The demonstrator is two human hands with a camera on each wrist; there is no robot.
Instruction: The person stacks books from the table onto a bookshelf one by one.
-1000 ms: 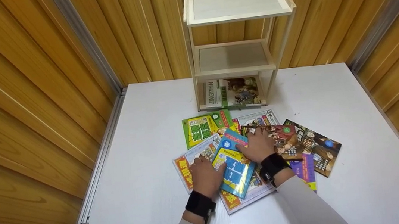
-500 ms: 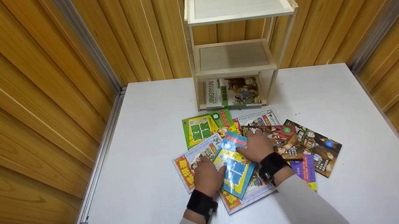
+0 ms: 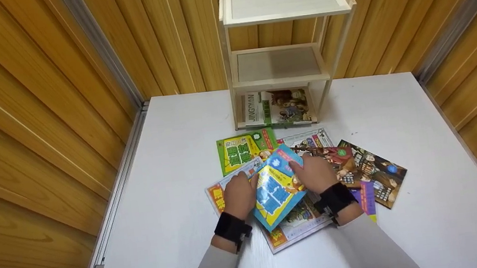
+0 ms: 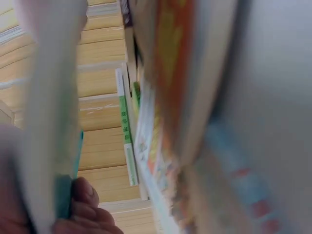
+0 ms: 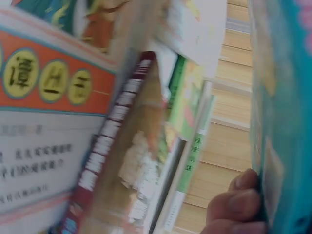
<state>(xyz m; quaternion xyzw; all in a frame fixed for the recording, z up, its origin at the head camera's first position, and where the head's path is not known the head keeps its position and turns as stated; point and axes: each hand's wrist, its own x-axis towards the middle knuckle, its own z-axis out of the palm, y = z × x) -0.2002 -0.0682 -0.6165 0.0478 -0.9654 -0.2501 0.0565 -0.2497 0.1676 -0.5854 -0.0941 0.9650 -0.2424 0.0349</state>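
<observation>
A blue and yellow book (image 3: pixel 274 193) is held between both hands, raised over a loose pile of books. My left hand (image 3: pixel 240 196) grips its left edge with the thumb on the cover. On the opposite edge, my right hand (image 3: pixel 316 174) pinches it, thumb likewise on top. Curled fingers (image 4: pixel 90 209) show under the book in the left wrist view. The right wrist view has fingers (image 5: pixel 239 204) behind the turquoise cover (image 5: pixel 287 146). Below lie a white book with an orange panel (image 3: pixel 217 195) and another pale-bordered book (image 3: pixel 305 229), partly covered.
Around the pile are a green book (image 3: pixel 243 152), a brown book (image 3: pixel 345 160), a dark illustrated book (image 3: pixel 382 176) and a purple one (image 3: pixel 366 202). A three-tier shelf (image 3: pixel 281 79) stands behind, with a book (image 3: pixel 287 107) on its lowest tier. Wood-look walls (image 3: pixel 165 39) enclose the white table (image 3: pixel 161 205).
Both hands have taken hold of the blue book, lifting it off the pile and tilting it further clockwise. The other books stay where they were.
</observation>
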